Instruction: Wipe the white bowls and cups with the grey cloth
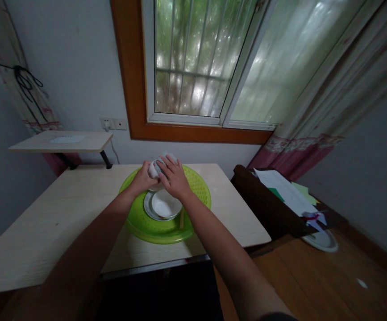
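Observation:
Over the far part of a round green plastic tray [136,225], my left hand [142,179] grips a white rounded dish [152,170], which looks like a small bowl or cup. My right hand [173,178] lies across it with fingers bent, pressing a greyish cloth [160,166] against the dish. Closer to me, a white bowl [166,203] rests on a white plate [149,209] in the tray. Wooden chopsticks [181,219] lie beside the bowl on the right. Another white dish is partly hidden beneath my hands.
The tray stands on a pale wooden table [62,214]. A small raised shelf [93,141] with a paper on it is at the back left. Right of the table, a dark wooden cabinet [263,196] holds papers. Beyond are a barred window [193,58] and curtains [323,102].

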`<state>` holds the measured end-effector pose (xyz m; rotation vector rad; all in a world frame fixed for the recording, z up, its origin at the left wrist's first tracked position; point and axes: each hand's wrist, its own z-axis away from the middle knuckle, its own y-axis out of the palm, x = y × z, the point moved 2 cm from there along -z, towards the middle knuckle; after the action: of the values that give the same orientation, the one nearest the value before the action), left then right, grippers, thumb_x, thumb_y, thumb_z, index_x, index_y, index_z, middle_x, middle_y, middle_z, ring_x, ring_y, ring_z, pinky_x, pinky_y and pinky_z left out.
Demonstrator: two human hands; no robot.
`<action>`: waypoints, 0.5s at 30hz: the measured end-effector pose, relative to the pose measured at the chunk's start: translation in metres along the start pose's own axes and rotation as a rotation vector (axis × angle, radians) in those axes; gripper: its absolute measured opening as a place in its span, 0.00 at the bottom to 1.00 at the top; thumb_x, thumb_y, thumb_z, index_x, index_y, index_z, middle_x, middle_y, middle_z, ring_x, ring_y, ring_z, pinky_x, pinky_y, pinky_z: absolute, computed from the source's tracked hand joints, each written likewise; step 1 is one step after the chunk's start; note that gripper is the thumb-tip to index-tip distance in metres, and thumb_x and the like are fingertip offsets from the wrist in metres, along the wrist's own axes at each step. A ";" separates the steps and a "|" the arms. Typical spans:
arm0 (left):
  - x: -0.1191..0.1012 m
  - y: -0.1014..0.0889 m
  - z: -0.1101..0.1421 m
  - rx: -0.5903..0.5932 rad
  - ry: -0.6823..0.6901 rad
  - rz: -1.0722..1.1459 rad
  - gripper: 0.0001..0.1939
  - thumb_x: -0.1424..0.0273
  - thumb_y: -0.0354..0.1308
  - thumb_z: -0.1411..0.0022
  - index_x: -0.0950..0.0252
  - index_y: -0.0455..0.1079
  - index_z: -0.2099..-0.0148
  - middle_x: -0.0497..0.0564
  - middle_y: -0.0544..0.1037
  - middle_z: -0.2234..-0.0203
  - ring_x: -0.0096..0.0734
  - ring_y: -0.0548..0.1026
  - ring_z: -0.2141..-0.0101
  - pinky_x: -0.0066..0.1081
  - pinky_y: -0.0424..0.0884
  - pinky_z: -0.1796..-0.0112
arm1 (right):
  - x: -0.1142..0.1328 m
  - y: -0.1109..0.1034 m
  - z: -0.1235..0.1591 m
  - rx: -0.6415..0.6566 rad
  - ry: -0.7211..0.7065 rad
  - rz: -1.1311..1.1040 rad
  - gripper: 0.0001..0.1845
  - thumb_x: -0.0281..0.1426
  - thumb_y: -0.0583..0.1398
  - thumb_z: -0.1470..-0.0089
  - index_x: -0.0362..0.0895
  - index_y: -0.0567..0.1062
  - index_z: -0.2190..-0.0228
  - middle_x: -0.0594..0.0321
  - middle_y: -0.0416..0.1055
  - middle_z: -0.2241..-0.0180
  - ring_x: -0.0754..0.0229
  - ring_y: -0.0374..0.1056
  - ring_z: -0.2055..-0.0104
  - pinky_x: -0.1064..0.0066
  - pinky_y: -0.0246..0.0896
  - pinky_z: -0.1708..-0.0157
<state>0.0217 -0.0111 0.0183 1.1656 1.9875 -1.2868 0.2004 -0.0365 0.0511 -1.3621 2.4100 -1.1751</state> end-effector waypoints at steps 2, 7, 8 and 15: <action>0.002 -0.001 -0.001 -0.029 -0.021 0.009 0.31 0.62 0.67 0.55 0.60 0.59 0.50 0.51 0.76 0.60 0.36 0.77 0.63 0.34 0.73 0.62 | 0.004 0.001 -0.001 0.012 -0.022 -0.016 0.26 0.38 0.51 0.32 0.52 0.62 0.35 0.63 0.52 0.30 0.53 0.41 0.26 0.46 0.31 0.28; 0.004 -0.007 -0.005 -0.157 -0.055 0.056 0.35 0.58 0.69 0.56 0.61 0.58 0.49 0.55 0.76 0.56 0.38 0.77 0.58 0.34 0.72 0.60 | -0.015 0.012 0.002 -0.044 0.091 -0.158 0.30 0.40 0.47 0.30 0.49 0.54 0.31 0.60 0.46 0.28 0.56 0.40 0.26 0.54 0.40 0.28; 0.003 -0.008 -0.006 -0.191 -0.069 0.058 0.36 0.58 0.70 0.56 0.61 0.58 0.49 0.55 0.75 0.55 0.38 0.77 0.57 0.34 0.72 0.59 | -0.021 0.015 0.004 -0.046 0.144 -0.198 0.31 0.42 0.46 0.30 0.48 0.53 0.31 0.58 0.47 0.28 0.56 0.42 0.26 0.55 0.41 0.28; 0.007 -0.010 -0.008 -0.240 -0.101 0.077 0.36 0.58 0.70 0.56 0.62 0.57 0.49 0.55 0.74 0.55 0.38 0.76 0.58 0.35 0.72 0.59 | -0.041 0.028 0.010 -0.019 0.342 -0.445 0.40 0.55 0.44 0.34 0.46 0.52 0.31 0.55 0.50 0.29 0.53 0.46 0.27 0.54 0.39 0.28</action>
<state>0.0095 -0.0028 0.0215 1.0305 1.9413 -1.0164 0.2100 -0.0025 0.0145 -1.9107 2.4005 -1.6078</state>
